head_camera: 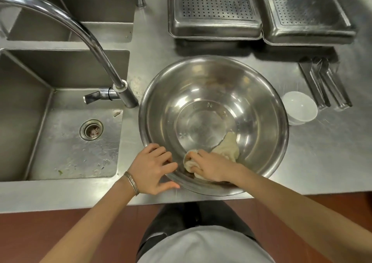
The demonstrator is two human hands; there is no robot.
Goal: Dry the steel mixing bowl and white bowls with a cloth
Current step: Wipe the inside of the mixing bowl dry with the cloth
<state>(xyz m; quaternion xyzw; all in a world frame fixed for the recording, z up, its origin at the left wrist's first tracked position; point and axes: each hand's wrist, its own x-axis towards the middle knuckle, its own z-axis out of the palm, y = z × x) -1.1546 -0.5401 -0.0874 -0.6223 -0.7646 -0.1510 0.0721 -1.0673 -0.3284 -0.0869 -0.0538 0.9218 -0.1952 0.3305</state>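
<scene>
A large steel mixing bowl [213, 101] stands upright on the steel counter, close to its front edge. My right hand [209, 167] is inside the bowl at its near wall and grips a bunched cream cloth [227, 148] against the metal. My left hand [154, 168] holds the bowl's near-left rim, fingers over the edge and thumb under it on the outside. Stacked white bowls [300, 107] sit upright on the counter just right of the mixing bowl.
A sink basin [66, 141] with a drain lies to the left, and a curved tap [80, 35] arches over it. Two perforated steel trays [215, 10] stand at the back. Steel tongs [326, 85] lie behind the white bowls.
</scene>
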